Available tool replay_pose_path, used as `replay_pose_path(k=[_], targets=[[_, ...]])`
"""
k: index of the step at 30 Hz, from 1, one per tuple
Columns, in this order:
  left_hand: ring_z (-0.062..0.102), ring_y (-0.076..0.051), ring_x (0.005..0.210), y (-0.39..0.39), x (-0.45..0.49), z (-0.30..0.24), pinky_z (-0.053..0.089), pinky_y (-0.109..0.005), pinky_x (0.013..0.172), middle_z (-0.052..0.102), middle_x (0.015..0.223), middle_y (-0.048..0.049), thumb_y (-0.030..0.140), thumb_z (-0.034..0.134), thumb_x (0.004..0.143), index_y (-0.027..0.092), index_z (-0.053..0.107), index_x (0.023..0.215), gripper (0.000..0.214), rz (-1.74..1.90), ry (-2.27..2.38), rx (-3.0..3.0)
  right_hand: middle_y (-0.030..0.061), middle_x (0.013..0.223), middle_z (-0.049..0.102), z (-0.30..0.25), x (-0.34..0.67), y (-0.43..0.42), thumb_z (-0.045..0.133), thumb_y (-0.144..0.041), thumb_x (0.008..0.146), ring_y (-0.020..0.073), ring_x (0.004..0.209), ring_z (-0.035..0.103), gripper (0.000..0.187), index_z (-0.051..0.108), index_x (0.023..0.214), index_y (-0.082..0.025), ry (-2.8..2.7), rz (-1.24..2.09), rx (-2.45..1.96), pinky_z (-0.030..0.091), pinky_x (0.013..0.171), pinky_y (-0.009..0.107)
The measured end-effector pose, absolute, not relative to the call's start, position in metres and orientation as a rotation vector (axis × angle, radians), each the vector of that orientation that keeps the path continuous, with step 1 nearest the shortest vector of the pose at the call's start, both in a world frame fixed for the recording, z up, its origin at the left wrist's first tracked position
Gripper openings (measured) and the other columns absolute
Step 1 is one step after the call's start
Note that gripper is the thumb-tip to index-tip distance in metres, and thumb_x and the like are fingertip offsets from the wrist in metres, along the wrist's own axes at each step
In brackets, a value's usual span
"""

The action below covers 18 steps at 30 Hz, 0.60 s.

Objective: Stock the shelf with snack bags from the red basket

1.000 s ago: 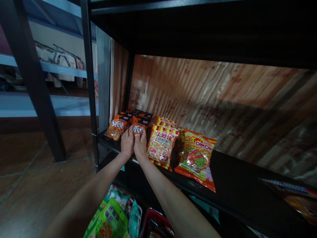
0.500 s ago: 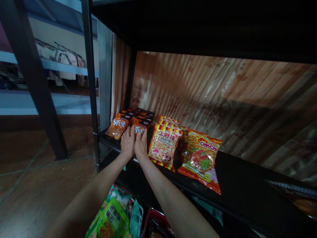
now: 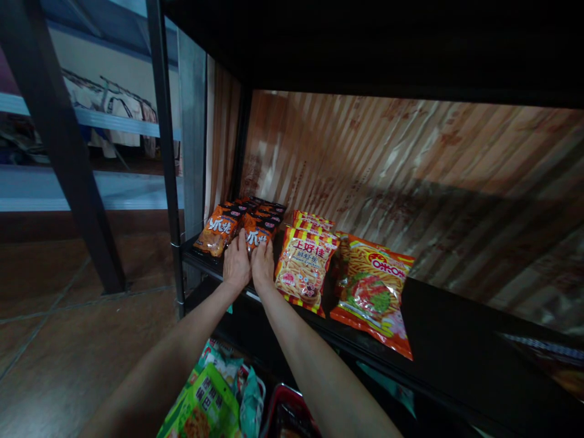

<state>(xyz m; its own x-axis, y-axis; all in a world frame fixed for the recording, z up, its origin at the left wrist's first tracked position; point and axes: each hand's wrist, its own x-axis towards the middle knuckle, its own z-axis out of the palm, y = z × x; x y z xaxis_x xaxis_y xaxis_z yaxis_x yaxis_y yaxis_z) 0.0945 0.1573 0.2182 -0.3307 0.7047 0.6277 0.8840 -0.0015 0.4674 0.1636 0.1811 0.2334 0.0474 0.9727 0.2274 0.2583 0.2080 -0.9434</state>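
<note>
An orange and black snack bag [image 3: 259, 226] leans in the front of its row on the dark shelf [image 3: 438, 328]. My left hand [image 3: 236, 263] is at its lower left, fingers together and closed against the bag. Close beside it, my right hand [image 3: 263, 263] holds the lower right part in the same way. The bag's bottom edge is hidden behind my hands. To the left leans a matching snack bag [image 3: 218, 231], with more of the same kind behind both. Right of my hands stands a red and yellow prawn cracker bag [image 3: 305, 267], others behind it.
Farther right leans an orange noodle snack bag [image 3: 375, 292]. A dark package [image 3: 554, 359] lies at the right edge. Below the shelf are a green snack pouch [image 3: 205, 404] and a red tray [image 3: 279, 398]. A black shelf post [image 3: 168, 152] rises at the left.
My hands have drawn very slightly down and back along the bag, baring a little more of its front. The shelf's other bags keep their places; the view has shifted a little.
</note>
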Motion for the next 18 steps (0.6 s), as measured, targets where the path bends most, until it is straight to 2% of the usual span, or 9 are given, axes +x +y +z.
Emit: replay_pose_path(k=[3,7,9,13,18], targets=[[0.056,-0.028,0.109,0.161,0.092,0.219,0.045,-0.043,0.092,0.056,0.119,-0.0193,0.032,0.040,0.092,0.010,0.031,0.140,0.054,-1.345,-2.011,-1.653,0.0128,0.143,0.043,0.232,0.162,0.183,0.020,-0.048,0.091,0.0220,0.134,0.036,0.061,0.039,0.137,-0.013,-1.437,0.847,-1.262,0.023,0.112,0.038],[0.054,-0.029,0.112,0.167,0.088,0.223,0.044,-0.043,0.094,0.055,0.121,-0.0200,0.036,0.041,0.091,0.008,0.034,0.138,0.055,-1.392,-2.027,-1.638,0.0176,0.146,0.036,0.231,0.160,0.185,0.022,-0.047,0.090,0.0238,0.137,0.032,0.065,0.036,0.138,-0.006,-1.444,0.835,-1.293,0.019,0.113,0.039],[0.053,-0.029,0.115,0.170,0.088,0.224,0.043,-0.043,0.096,0.053,0.125,-0.0209,0.035,0.040,0.092,0.008,0.034,0.138,0.054,-1.366,-2.037,-1.657,0.0174,0.147,0.035,0.231,0.159,0.185,0.022,-0.046,0.090,0.0234,0.137,0.031,0.064,0.036,0.138,-0.006,-1.434,0.827,-1.300,0.019,0.113,0.039],[0.046,-0.029,0.124,0.174,0.089,0.219,0.040,-0.045,0.099,0.047,0.134,-0.0232,0.034,0.037,0.093,0.008,0.032,0.138,0.052,-1.277,-2.042,-1.691,0.0141,0.144,0.041,0.233,0.157,0.183,0.022,-0.046,0.090,0.0231,0.135,0.034,0.061,0.037,0.138,-0.012,-1.395,0.820,-1.322,0.025,0.111,0.041],[0.043,-0.029,0.127,0.176,0.087,0.213,0.038,-0.044,0.101,0.044,0.136,-0.0236,0.037,0.032,0.095,0.007,0.031,0.139,0.054,-1.200,-2.025,-1.756,0.0184,0.143,0.041,0.236,0.156,0.179,0.022,-0.045,0.089,0.0271,0.134,0.037,0.064,0.033,0.140,-0.008,-1.403,0.787,-1.354,0.029,0.107,0.044]])
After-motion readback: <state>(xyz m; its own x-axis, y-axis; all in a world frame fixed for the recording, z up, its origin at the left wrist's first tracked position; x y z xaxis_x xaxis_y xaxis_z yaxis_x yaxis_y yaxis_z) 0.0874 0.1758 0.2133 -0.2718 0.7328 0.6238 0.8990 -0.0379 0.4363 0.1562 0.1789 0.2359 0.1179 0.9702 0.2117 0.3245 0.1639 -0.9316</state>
